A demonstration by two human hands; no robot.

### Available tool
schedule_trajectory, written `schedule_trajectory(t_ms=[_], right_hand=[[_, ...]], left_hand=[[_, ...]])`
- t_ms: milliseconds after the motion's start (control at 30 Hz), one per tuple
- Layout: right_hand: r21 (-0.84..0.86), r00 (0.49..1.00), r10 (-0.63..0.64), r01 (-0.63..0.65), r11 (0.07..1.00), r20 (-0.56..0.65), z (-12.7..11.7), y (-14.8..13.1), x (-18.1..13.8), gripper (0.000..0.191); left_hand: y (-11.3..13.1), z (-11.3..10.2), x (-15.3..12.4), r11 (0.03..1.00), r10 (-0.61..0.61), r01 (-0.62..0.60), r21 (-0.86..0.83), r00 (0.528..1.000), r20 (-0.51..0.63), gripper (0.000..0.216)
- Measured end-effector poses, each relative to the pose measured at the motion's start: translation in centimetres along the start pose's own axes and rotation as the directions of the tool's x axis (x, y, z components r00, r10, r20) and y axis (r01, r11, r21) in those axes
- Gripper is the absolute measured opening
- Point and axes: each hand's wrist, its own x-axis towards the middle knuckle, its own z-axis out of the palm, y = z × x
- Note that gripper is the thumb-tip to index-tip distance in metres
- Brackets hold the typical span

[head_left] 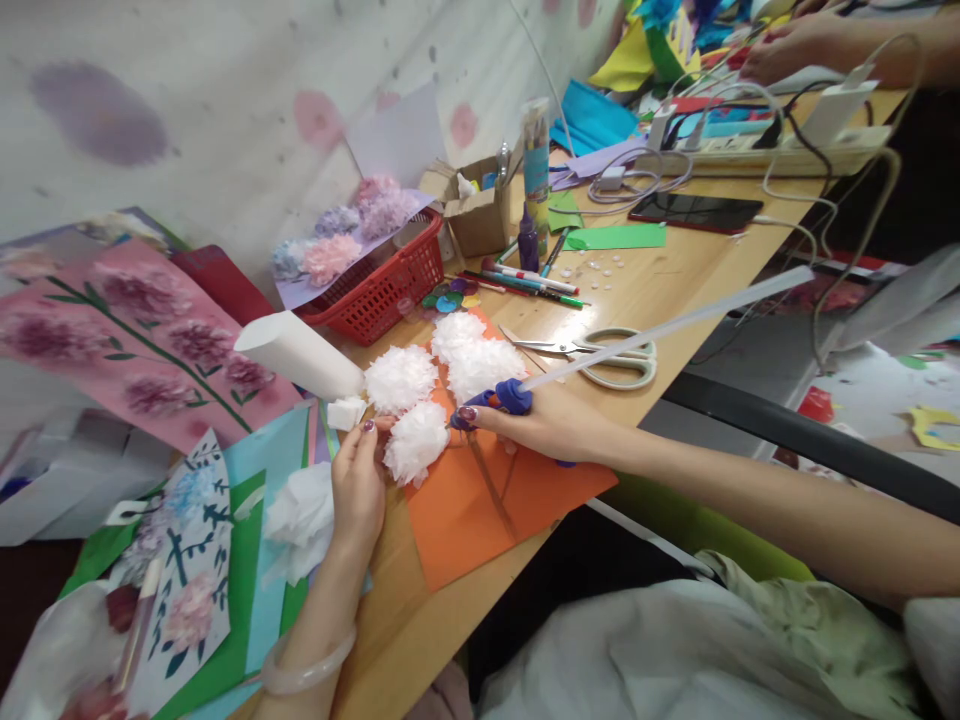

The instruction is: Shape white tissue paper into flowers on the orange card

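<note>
My right hand (544, 425) is closed around a blue glue gun (499, 397) with a long clear glue stick (675, 325) sticking out behind it; its nozzle points at a white tissue flower (415, 440). My left hand (358, 480) pinches that flower's left edge with its fingers. The flower lies on an orange paper sheet (480, 510), next to two more white tissue flowers (401, 378) (472, 355).
Scissors (607, 355), pens (529, 280), a red basket (382, 285) with pastel flowers, a cardboard box (476, 210), a white tube (296, 355) and flower pictures (142, 340) crowd the wooden table (660, 280). Another person's hand (787, 45) works at the far right by a power strip (780, 145) and phone (694, 210).
</note>
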Motion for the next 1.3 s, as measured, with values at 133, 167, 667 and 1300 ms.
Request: schedule_trajectory(t_ms=[133,167,667,1300], right_hand=[[-0.009,1.000,-0.016,0.016,1.000,-0.025,0.05,0.00,0.04,0.049],[-0.018,0.999,-0.029,0.028,0.999,-0.037,0.09,0.01,0.10,0.048],[-0.040,0.999,0.001,-0.003,0.999,-0.045,-0.20,-0.57,0.08,0.053],[0.006,0.998,-0.055,0.055,0.998,0.020,0.18,-0.63,-0.28,0.049]], left_hand=[[-0.06,-0.04,0.01,1.000,0.005,-0.005,0.024,1.000,0.002,0.027],[-0.09,-0.06,0.02,0.999,0.009,-0.010,0.031,1.000,0.007,0.027],[-0.27,-0.27,0.09,1.000,0.016,-0.016,0.017,1.000,0.018,0.024],[-0.87,-0.81,0.46,0.999,0.038,-0.039,0.018,0.997,0.063,0.025]])
